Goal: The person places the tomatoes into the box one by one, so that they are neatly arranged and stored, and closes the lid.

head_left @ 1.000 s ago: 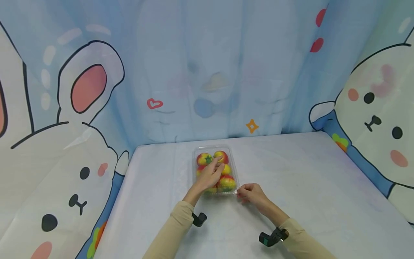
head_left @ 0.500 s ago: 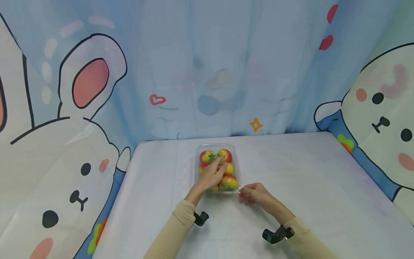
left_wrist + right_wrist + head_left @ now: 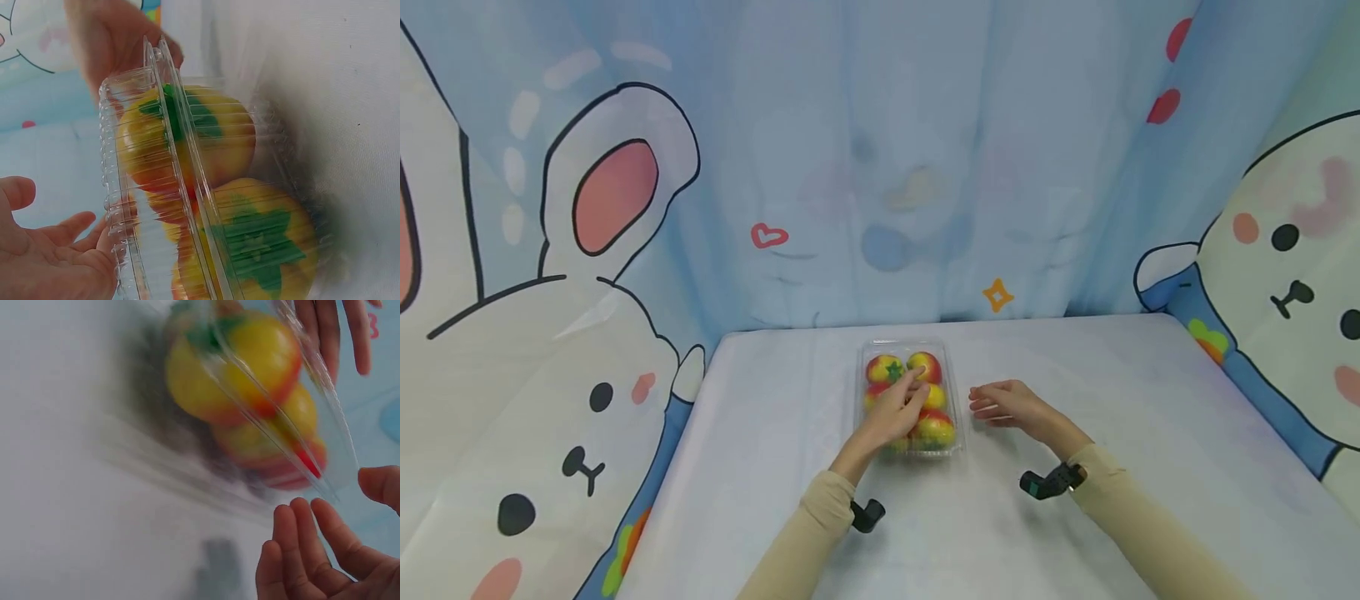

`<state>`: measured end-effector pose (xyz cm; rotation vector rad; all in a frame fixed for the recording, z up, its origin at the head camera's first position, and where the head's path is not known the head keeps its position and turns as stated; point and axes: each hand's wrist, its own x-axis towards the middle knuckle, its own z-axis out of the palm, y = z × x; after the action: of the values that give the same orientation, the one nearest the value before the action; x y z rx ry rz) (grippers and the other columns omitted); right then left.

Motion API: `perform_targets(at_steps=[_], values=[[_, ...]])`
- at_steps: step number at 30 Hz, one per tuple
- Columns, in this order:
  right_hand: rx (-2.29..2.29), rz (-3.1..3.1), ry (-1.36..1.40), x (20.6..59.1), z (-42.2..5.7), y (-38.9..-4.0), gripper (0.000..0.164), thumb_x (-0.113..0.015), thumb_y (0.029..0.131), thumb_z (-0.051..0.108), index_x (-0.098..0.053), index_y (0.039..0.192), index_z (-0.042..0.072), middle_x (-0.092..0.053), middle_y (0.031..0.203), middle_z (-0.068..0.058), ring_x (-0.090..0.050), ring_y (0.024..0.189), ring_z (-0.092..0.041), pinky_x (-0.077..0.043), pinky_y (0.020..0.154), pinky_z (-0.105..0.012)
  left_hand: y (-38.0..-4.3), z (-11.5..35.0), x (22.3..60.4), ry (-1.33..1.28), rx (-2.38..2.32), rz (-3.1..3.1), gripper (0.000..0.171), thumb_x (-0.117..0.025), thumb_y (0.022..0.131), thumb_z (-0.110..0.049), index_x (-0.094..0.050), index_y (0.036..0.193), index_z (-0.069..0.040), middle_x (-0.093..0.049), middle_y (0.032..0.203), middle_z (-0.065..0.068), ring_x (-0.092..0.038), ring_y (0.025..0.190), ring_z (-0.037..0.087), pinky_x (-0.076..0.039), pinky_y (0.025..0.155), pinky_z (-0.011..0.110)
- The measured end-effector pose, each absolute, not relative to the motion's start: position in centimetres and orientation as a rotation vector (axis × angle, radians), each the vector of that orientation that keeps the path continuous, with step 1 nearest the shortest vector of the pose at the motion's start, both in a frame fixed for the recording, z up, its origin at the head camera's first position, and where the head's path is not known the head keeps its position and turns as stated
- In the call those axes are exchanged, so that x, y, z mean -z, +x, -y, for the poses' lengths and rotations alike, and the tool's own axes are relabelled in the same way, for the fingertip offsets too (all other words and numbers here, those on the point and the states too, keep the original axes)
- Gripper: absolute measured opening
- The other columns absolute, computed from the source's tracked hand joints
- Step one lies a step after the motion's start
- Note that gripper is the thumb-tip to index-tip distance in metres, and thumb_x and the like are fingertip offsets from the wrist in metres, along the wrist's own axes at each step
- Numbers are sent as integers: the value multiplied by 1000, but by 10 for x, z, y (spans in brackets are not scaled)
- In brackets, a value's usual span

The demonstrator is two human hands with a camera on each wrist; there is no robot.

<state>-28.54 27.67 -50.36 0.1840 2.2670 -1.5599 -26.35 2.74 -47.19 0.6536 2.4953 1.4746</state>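
A clear plastic clamshell box [image 3: 936, 452] sits on the table with its lid down. Inside are several yellow-and-red fruits [image 3: 934, 432] with green star-shaped leaf tops; a top shows clearly on one fruit [image 3: 269, 244] in the left wrist view. My left hand [image 3: 891, 412] lies over the lid, fingers reaching forward and relaxed, hiding the fruits beneath. Just right of the box, my right hand [image 3: 1011, 408] hovers with loosely bent fingers and nothing in them. In the right wrist view its fingertips [image 3: 319, 506] are close to the box's edge; contact cannot be told.
White cloth covers the table [image 3: 1075, 375] around the box. A light blue curtain [image 3: 895, 167] with cartoon prints hangs behind the table, with large white cartoon animals at both sides. Each wrist carries a small black camera [image 3: 868, 515].
My right hand has left the box's near right corner and moved forward along its right side, its fingers loosened. My left hand stays on the lid. The head view has shifted slightly.
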Motion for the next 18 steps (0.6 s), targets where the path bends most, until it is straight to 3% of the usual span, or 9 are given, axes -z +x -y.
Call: perform_targets(at_steps=[4,11,18], values=[[1582,-2296,256,498,-284,-322,54,-50,101,39,-54,133,-5,-63,126,-22,-66,106,-27,-56,91,-35,-262,-29,473,657,-1469,-2492,54,-39,105,-36,-37,151,-7,-55,139,13,-55,126,27,-44,107,44],[1564,-2317,243,486,-287,-374,61,-47,102,43,-47,138,-6,-56,134,-25,-60,116,-34,-52,99,-41,-261,-30,473,651,-1487,-2480,54,-41,105,-35,-38,150,-6,-55,139,15,-54,126,29,-44,107,46],[1607,-2261,283,486,-269,-398,58,-48,103,39,-47,138,-7,-55,136,-24,-61,116,-32,-50,101,-41,-263,-31,471,651,-1488,-2472,52,-42,105,-33,-40,149,-4,-57,136,16,-56,125,30,-44,107,48]])
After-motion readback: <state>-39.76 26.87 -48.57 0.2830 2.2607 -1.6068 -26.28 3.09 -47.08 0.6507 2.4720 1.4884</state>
